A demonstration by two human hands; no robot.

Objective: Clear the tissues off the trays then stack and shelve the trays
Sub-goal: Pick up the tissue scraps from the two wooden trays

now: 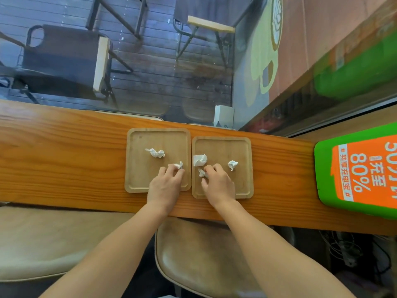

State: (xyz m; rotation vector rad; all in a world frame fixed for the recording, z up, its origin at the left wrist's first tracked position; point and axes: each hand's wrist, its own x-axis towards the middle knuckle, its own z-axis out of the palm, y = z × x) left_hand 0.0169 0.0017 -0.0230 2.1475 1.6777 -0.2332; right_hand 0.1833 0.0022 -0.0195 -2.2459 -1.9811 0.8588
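Two square wooden trays lie side by side on a long wooden counter. The left tray (137, 168) holds a crumpled white tissue (155, 152) near its middle. My left hand (166, 183) rests on this tray's near right part, fingers pinched on a second small tissue (179, 165). The right tray (242, 151) carries a larger tissue (199, 160) at its left side and a small ball of tissue (232, 164) to the right. My right hand (218, 186) lies on the right tray, fingertips closed on a small tissue scrap (202, 173).
The counter (64, 158) runs left to right against a window. A green and orange box (356, 171) stands at its right end. A small white box (224, 116) sits behind the trays. Tan stool seats (204, 254) are below the near edge.
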